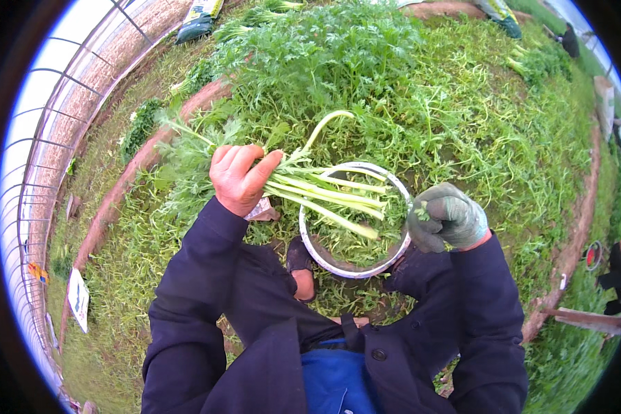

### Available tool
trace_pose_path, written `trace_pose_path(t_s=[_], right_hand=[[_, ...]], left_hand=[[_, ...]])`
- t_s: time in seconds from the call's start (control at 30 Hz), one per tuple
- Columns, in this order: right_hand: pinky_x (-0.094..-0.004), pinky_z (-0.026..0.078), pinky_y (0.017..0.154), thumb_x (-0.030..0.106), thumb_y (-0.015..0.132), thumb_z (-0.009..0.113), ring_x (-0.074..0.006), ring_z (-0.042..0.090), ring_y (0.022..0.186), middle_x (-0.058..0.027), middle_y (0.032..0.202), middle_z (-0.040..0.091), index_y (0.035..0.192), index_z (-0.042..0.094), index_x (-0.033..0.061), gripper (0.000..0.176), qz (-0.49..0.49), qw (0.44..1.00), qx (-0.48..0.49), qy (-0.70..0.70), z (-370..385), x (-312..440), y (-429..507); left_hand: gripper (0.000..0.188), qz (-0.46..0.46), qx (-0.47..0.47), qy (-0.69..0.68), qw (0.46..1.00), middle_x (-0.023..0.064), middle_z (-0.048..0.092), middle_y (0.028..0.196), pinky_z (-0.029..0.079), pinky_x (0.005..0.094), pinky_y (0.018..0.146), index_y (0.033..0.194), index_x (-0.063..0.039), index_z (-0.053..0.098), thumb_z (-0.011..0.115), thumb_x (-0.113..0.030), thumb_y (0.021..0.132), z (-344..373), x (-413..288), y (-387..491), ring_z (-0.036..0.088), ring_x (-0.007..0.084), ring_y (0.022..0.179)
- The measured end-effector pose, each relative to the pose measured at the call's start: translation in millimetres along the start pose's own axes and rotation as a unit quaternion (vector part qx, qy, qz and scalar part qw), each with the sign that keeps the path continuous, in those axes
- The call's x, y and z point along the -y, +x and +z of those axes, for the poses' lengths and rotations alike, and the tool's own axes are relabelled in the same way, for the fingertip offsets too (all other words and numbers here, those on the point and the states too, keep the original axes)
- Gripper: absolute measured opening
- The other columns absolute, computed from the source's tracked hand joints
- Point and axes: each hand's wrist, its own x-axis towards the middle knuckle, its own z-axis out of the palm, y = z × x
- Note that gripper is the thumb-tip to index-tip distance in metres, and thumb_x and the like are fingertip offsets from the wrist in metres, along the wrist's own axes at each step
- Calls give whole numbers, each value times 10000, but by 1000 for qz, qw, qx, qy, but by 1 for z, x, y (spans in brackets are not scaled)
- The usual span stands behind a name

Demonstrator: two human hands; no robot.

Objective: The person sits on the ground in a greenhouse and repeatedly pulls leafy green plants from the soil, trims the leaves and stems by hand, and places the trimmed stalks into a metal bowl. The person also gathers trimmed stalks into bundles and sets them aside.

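My bare left hand (240,178) grips a bunch of leafy greens (331,194), which look like crown daisy. Its pale stems point right, over a white-rimmed round tub (359,274), and the feathery leaves hang to the left. One stem curves up away from the others. Loose green trimmings (352,246) show inside the rim, between my feet. Just right of the tub, my right hand (447,217) wears a grey-green glove, with its fingers closed around a small leaf sprig (422,211).
Tall standing greens (331,52) grow ahead. Cut bundles (141,129) lie along the left soil ridge (119,191), near the greenhouse's ribbed plastic wall (36,155). Filled sacks (199,20) stand at the far edge. A person in dark clothes (618,279) is at the right rim.
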Motion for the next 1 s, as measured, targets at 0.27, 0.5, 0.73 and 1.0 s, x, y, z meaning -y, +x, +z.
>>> trace_pose_path(t_s=[0.27,0.5,0.73,1.0], right_hand=[[-349,524,928,330,730,791,-287,689,1004,-183,1240,653,1373,504,-3,779,103,895,-194,-387,-15,-33,35],[-250,524,572,246,838,765,-90,611,593,-75,824,708,1247,610,11,496,-8,963,-228,-146,9,-17,58],[-244,401,398,266,918,675,-99,509,425,-21,572,576,947,680,-17,284,2,935,-348,-67,-14,6,50],[-254,427,428,339,955,629,-124,527,448,-42,581,587,844,653,49,311,-83,854,-512,-41,-49,14,37]], left_hand=[[368,-99,-24,-20,995,30,597,785,425,347,618,965,-127,715,738,-105,599,22,-8,-14,597,227,697],[311,-271,51,-242,930,86,601,779,486,359,647,943,-64,693,744,-6,642,50,-28,-18,617,298,707],[330,-485,262,-590,589,19,709,1059,505,234,850,1201,-8,659,717,-40,877,67,-42,-18,623,61,941],[385,-554,240,-640,475,39,711,1056,491,258,859,1211,-34,632,752,-178,875,66,-41,-13,630,95,941]])
